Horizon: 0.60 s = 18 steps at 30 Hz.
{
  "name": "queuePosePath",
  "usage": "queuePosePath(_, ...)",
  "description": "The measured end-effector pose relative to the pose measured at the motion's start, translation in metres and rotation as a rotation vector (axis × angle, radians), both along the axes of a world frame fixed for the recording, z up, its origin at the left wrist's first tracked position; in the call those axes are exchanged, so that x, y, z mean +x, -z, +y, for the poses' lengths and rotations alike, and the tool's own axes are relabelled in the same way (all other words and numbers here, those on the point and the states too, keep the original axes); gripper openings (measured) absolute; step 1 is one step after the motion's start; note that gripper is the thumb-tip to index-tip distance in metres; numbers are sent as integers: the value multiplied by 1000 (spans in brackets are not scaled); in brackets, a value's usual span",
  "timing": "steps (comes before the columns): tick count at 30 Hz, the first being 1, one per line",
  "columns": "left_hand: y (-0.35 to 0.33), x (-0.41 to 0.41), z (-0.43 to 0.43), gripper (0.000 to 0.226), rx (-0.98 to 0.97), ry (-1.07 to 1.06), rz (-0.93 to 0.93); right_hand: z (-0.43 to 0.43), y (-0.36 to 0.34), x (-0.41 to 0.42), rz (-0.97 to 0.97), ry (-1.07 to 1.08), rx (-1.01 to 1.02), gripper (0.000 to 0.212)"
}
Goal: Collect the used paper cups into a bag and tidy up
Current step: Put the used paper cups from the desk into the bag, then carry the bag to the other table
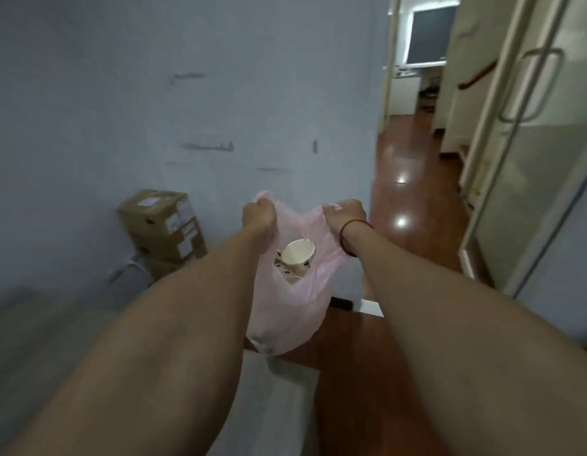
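Observation:
A thin pink plastic bag point(285, 320) hangs in the air in front of me, held up by its two handles. My left hand point(258, 214) is closed on the left handle and my right hand point(345, 213) on the right one, with a red string around that wrist. The bag's mouth is pulled apart between them. Inside it lies a white paper cup point(297, 254) with its rim facing me, resting on other patterned cups point(287, 274) deeper in the bag.
A pale blue wall point(186, 110) is straight ahead, with stacked cardboard boxes point(163, 232) at its foot on the left. A glossy wooden floor point(407, 205) runs to the right toward a doorway. A glass door with a metal handle point(528, 87) stands at right.

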<state>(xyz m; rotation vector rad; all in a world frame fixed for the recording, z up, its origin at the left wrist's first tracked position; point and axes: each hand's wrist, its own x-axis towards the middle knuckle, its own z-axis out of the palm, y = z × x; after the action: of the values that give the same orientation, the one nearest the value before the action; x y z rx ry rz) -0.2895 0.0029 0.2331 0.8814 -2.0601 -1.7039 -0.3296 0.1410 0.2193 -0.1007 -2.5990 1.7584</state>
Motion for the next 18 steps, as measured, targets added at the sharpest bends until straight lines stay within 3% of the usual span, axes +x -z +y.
queuePosePath(5, 8, -66, 134, 49, -25, 265, -50, 145, 6, -36, -5, 245, -37, 30)
queuePosePath(12, 35, -135, 357, 47, -7, 528, -54, 376, 39, -60, -87, 595, -86, 35)
queuePosePath(14, 40, -146, 423, 47, -4, 622, -59, 437, 45, -60, -115, 648, -105, 33)
queuePosePath(18, 40, -143, 564, 50, -3, 858, -96, 563, 48, -40, -102, 786, -55, 9)
